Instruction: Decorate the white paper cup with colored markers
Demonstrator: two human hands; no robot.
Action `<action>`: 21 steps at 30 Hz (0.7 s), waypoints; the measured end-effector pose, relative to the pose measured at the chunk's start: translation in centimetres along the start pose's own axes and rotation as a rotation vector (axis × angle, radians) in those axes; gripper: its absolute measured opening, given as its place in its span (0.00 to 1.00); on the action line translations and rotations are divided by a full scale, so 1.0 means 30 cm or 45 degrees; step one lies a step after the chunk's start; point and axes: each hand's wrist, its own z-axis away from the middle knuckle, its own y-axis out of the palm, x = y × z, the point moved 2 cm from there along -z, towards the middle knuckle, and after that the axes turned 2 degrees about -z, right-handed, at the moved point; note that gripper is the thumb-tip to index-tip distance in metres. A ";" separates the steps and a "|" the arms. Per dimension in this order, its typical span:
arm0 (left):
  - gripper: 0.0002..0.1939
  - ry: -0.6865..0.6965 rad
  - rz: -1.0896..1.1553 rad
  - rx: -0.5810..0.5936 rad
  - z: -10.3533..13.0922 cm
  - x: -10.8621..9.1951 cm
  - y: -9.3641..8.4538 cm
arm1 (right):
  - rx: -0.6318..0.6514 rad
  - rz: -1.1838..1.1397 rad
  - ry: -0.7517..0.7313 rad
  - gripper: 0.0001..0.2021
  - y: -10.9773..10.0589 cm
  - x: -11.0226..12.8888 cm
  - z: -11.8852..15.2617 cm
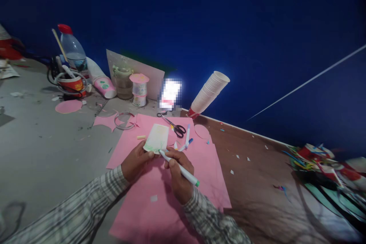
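Observation:
My left hand (137, 162) grips a white paper cup (157, 137) by its near edge, thumb on the side facing me. Green strokes mark the cup's near end, and faint yellowish colour shows farther up. In my right hand (180, 175) is a white marker pen (184, 172) with a green end, its tip at the green strokes. Both hands are above pink paper sheets (137, 206). Just beyond the cup lie black-handled scissors (177, 129), and a pale marker with a lilac end (187, 136) rests to their right.
A tall stack of paper cups (210, 93) leans at the back. Farther left stand a decorated cup piece (139, 90), a glass jar (123, 84), a plastic bottle (73, 47) and a red cup of tools (71, 84). A tape ring (124, 121) lies nearer. Craft scraps (317, 160) pile up right.

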 end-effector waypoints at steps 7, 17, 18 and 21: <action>0.21 -0.006 -0.013 -0.030 -0.003 0.004 -0.002 | -0.005 0.045 -0.017 0.10 0.007 0.005 -0.004; 0.20 0.003 0.000 -0.061 -0.004 0.010 -0.015 | 0.009 0.011 -0.054 0.10 0.000 -0.008 0.006; 0.20 0.004 -0.003 -0.056 -0.004 0.009 -0.014 | 0.007 -0.007 -0.047 0.10 -0.003 -0.011 0.007; 0.20 0.002 -0.006 -0.027 -0.003 0.007 -0.009 | -0.011 -0.043 0.004 0.10 -0.007 -0.019 0.007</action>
